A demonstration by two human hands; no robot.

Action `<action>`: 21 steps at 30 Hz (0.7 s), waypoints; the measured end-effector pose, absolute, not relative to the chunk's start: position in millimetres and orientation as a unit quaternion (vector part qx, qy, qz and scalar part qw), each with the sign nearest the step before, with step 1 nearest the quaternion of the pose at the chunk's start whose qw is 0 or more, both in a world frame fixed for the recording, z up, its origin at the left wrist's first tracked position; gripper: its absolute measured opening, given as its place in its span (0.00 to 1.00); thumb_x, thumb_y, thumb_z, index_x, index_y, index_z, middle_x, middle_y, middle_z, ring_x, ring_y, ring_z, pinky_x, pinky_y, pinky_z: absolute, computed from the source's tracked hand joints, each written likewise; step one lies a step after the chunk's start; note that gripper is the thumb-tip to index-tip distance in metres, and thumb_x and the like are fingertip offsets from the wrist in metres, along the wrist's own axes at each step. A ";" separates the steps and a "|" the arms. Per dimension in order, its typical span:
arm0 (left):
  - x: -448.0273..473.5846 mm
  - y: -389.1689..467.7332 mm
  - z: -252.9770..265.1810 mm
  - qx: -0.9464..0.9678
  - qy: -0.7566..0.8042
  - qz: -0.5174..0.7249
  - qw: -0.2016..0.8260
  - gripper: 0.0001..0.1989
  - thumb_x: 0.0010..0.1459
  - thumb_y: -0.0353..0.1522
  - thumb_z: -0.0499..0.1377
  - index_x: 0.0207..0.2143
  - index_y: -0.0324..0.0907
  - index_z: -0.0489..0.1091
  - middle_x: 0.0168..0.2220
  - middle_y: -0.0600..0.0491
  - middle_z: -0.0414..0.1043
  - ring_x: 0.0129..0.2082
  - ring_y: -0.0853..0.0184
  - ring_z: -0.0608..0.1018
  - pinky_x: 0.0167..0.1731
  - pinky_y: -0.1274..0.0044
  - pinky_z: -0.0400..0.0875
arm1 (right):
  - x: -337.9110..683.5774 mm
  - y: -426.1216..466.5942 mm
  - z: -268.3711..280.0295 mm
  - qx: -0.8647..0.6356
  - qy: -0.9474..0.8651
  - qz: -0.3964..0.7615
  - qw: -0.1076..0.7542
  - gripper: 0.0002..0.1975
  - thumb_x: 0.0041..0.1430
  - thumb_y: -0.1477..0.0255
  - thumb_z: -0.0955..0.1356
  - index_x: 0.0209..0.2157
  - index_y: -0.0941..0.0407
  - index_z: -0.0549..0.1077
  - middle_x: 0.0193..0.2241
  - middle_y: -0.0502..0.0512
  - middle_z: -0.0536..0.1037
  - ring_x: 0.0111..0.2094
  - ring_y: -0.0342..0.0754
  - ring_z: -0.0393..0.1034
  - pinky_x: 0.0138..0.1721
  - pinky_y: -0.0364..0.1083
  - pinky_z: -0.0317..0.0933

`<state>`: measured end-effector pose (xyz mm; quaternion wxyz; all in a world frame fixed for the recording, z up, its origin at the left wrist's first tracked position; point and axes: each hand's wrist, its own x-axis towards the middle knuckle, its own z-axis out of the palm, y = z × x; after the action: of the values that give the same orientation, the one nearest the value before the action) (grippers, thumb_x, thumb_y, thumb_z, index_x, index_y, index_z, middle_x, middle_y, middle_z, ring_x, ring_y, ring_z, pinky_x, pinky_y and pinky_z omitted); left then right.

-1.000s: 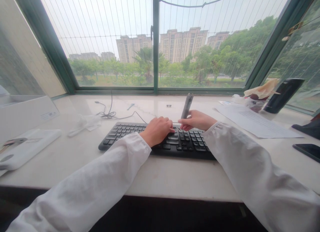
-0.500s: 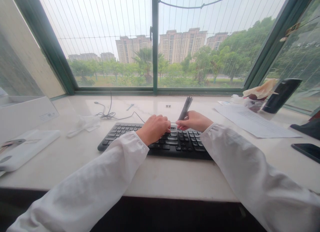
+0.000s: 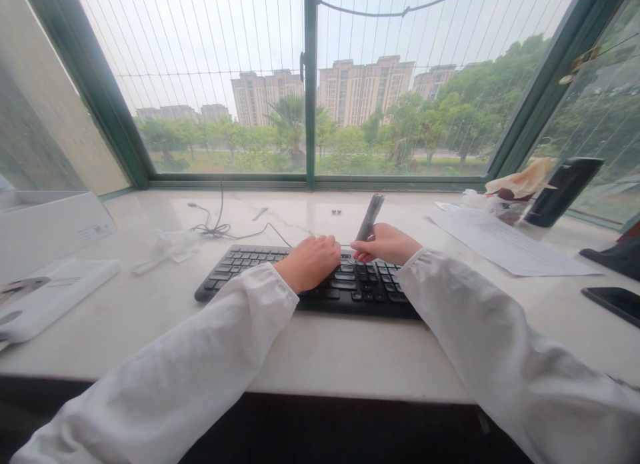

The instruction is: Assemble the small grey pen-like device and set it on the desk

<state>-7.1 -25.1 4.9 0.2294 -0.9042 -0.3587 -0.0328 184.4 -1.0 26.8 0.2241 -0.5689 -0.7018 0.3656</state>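
Observation:
A black keyboard (image 3: 357, 303) lies on the pale counter in front of me. My left hand (image 3: 313, 261) rests over its middle, back upward, with the fingers bent and close together. Its fingertips are mostly hidden, and I cannot make out what they hold, if anything. My right hand (image 3: 387, 243) is above the upper right keys, closed around a dark grey stick-like tool (image 3: 369, 219). The tool leans upward, its top end uneven. Its lower end is hidden by my fingers. Both hands are close together, with a small gap between them.
A coiled cable (image 3: 217, 229) and a small blue-grey piece (image 3: 260, 214) lie behind the keyboard, with two tiny parts (image 3: 337, 212) near the window. At left are crumpled plastic (image 3: 167, 247) and a white box (image 3: 55, 231); at right, paper (image 3: 505, 241), a phone (image 3: 615, 303) and a black cylinder (image 3: 563, 191).
My left hand has flattened and turned slightly over the keyboard, its knuckles lower. My right hand has shifted slightly left, still holding the tool. The keyboard has hardly moved.

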 end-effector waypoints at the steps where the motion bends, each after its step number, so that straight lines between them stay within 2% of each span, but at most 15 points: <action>1: -7.2 -24.6 4.0 -0.904 -0.358 -0.030 0.231 0.13 0.67 0.31 0.45 0.40 0.35 0.67 0.36 0.45 0.69 0.35 0.62 0.75 0.33 0.72 0.67 | 184.7 0.1 25.8 -0.567 -0.701 0.370 0.225 0.10 0.57 0.70 0.70 0.27 0.63 0.76 0.30 0.62 0.81 0.31 0.47 0.78 0.34 0.41 0.73; 21: -6.0 -24.9 3.7 -0.904 -0.351 -0.013 0.245 0.13 0.66 0.29 0.43 0.40 0.34 0.67 0.37 0.44 0.68 0.36 0.62 0.73 0.33 0.72 0.66 | 184.6 0.4 25.1 -0.582 -0.703 0.355 0.204 0.12 0.57 0.68 0.69 0.24 0.61 0.76 0.28 0.60 0.81 0.30 0.47 0.78 0.34 0.41 0.72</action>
<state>-6.0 -24.9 3.7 0.2448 -0.9035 -0.3515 -0.0128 184.6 0.4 25.1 0.2042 -0.5818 -0.7029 0.3547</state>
